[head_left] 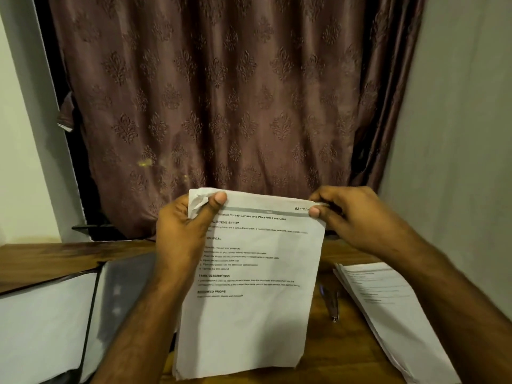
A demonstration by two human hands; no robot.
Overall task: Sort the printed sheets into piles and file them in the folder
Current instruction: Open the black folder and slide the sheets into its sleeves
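I hold a printed sheet upright above the wooden table, its text facing me. My left hand grips its crumpled top left corner, thumb on the front. My right hand pinches the top right corner between thumb and fingers. More sheets seem to lie behind or under its lower edge. A pile of printed sheets lies on the table at the right. An open folder with a clear pocket lies at the left.
A metal clip-like tool lies on the table between the held sheet and the right pile. A patterned brown curtain hangs behind the table. Walls close in on the left and right.
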